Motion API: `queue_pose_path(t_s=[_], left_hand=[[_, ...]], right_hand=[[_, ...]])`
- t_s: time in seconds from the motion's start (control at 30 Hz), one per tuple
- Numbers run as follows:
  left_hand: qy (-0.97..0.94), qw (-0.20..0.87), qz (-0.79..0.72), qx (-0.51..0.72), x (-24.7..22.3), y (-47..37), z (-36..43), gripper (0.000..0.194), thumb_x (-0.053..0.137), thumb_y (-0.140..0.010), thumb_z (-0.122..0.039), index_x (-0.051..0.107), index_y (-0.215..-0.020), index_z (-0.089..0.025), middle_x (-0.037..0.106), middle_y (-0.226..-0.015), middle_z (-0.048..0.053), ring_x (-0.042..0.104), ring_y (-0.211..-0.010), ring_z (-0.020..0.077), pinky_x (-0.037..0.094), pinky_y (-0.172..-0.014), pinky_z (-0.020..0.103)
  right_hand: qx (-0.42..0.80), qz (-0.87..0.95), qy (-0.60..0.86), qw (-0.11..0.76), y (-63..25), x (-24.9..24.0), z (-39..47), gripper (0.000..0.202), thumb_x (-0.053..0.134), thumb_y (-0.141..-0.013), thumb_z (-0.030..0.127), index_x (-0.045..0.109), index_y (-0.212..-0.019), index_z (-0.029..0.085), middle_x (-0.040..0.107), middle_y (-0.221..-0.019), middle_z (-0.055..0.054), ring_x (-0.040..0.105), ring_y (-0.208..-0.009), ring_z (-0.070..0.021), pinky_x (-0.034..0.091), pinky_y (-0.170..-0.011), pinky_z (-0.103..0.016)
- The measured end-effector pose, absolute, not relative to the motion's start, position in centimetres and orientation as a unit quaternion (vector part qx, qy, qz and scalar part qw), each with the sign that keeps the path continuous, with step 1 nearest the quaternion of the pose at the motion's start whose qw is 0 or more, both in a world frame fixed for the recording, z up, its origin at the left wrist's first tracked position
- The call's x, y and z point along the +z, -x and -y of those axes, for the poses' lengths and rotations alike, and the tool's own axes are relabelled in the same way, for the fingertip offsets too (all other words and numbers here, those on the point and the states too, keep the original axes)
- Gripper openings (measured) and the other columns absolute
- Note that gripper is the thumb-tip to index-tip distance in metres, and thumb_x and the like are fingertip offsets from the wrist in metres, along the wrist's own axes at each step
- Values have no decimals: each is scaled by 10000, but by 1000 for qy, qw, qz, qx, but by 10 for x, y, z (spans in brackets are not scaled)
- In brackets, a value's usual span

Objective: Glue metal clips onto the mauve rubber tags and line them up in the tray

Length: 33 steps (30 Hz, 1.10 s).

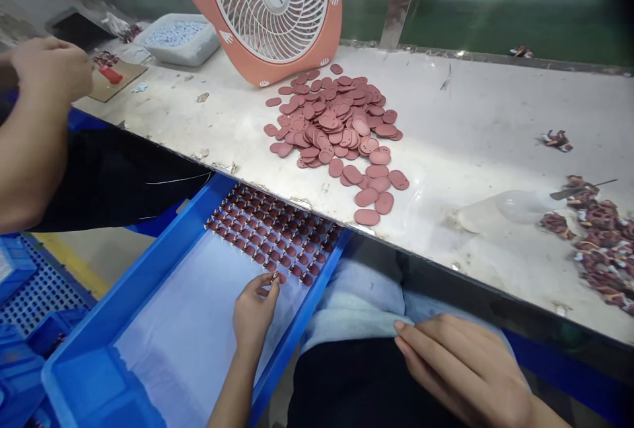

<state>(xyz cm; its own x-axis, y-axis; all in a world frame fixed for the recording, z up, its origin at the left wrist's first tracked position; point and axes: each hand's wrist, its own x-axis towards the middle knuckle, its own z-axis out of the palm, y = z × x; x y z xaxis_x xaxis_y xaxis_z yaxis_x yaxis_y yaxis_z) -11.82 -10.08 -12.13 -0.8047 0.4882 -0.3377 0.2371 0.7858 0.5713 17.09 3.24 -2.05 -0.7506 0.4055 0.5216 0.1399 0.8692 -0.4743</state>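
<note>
My left hand (255, 306) pinches a small brown figurine on an oval base (276, 277) between thumb and fingertips, low over the blue tray (163, 257). Rows of similar figurines on reddish-brown oval bases (267, 230) stand in the tray's far end, on a pale liner sheet (198, 322). The held piece is beside the nearest row. Over my lap, my right hand (465, 362) has its fingers long and pressed together, and nothing shows between the fingertips. On the bench lies a heap of oval bases (337, 124), some with small holes.
A pile of small brown figurine parts (607, 243) and a clear bottle with a thin dark tip (510, 207) lie at the right. An orange fan (337, 25) stands behind the ovals. At left are a co-worker's hand (52, 68), a grey tub (191, 55) and blue crates (20, 362).
</note>
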Motion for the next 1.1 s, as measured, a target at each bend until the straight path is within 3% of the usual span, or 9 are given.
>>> queue_pose_path(t_s=[0.2, 0.43, 0.83, 1.1], left_hand=[[-226, 227, -933, 164, -137, 124, 96, 341, 578, -822, -497, 717, -1011, -250, 757, -955, 43, 668, -830, 237, 453, -701, 325], [-239, 222, -939, 110, -147, 127, 95, 308, 556, -842, -496, 710, -1019, -297, 765, -935, 5, 688, -847, 228, 445, -668, 301], [-248, 202, -944, 83, -148, 130, 93, 333, 520, -876, -481, 708, -1071, -286, 767, -981, 33, 698, -869, 247, 469, -688, 326], [-249, 136, -954, 94, -139, 137, 95, 400, 512, -877, -564, 686, -1093, -276, 727, -1074, 29, 670, -800, 201, 457, -669, 307]], right_hand=[[214, 904, 176, 326, -177, -27, -30, 140, 567, -964, -7, 600, -1081, 60, 586, -851, -69, 540, -685, -145, 407, -627, -277], [213, 899, 187, 334, -182, -34, -29, 108, 582, -980, 17, 611, -1076, 56, 595, -872, -75, 537, -712, -141, 409, -658, -276], [213, 898, 191, 334, -183, -35, -31, 94, 584, -991, 23, 618, -1071, 61, 605, -907, -74, 547, -744, -134, 414, -671, -269], [207, 898, 202, 331, -183, -34, -31, 89, 591, -987, 29, 619, -1058, 76, 609, -909, -67, 558, -742, -135, 441, -700, -276]])
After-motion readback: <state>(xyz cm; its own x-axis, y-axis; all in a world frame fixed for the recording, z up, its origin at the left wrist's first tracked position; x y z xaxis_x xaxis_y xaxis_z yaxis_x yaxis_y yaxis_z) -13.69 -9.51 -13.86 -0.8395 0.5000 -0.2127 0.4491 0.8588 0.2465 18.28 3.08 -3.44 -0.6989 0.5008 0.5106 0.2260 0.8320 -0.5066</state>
